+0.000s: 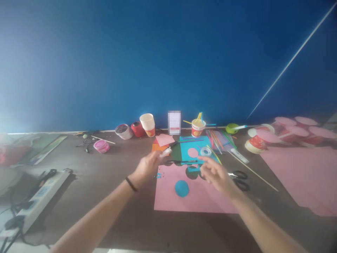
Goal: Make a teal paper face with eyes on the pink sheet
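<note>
My left hand (149, 168), with a dark band on its wrist, is closed around a small white object (165, 152); blur hides its exact kind. My right hand (214, 173) hovers over the right part of a pink paper sheet (168, 200), index finger stretched out and the others loosely bent, with nothing visible in it. Between and below the hands, a blue paper circle (182, 188) lies on the pink sheet. Near my right fingertips are a dark green circle (191, 173) with a blue scrap on it, and a dark pen (181, 161).
Behind lie blue paper (185, 143), a pink circle (193, 152) and a tape roll (205, 151). Black-handled scissors (240, 181) and a thin stick (259, 175) are at right. Paper cups (147, 123) line the wall. A power strip (43, 196) with cables occupies the left.
</note>
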{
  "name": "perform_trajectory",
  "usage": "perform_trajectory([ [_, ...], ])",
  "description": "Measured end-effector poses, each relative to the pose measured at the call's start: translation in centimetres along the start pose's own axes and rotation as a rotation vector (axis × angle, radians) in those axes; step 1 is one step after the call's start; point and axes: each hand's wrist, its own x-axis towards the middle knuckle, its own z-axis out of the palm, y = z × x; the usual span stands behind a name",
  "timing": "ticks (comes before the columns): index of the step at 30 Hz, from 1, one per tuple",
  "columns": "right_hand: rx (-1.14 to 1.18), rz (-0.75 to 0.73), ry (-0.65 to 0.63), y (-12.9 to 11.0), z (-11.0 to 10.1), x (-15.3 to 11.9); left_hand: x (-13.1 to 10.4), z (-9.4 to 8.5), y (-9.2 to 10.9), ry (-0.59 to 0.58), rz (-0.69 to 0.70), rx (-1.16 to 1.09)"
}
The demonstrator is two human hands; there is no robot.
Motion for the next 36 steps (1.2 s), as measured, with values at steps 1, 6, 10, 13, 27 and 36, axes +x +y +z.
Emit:
perform_trajectory([
  [1, 0.017, 0.0, -0.061, -0.3, 1.4, -0.3, -1.3, 0.4, 2.0, -0.06, 0.066, -0.149],
  [6, 0.059, -0.073, -0.152, -0.9, 5.7, -0.5, -4.4, 1.7, 8.3, -0.259, 0.098, -0.599],
  [10, 0.135, 0.048, -0.007, 0.3, 5.9, -0.6, -4.8, 2.1, 8.3, -0.379, -0.046, -0.731],
  [13, 0.246, 0.178, 0.082, 1.8, 5.6, -1.2, -5.6, 2.5, 7.8, -0.469, -0.07, -0.65],
  [27, 0.435, 0.138, 0.478, 2.0, 0.7, -1.5, -10.5, 2.9, 6.5, -0.373, 0.014, -0.222],
  [36, 0.268, 0.113, 0.138, 4.3, 3.4, -2.6, -10.6, 4.3, 5.8, -0.22, 0.168, -0.094],
])
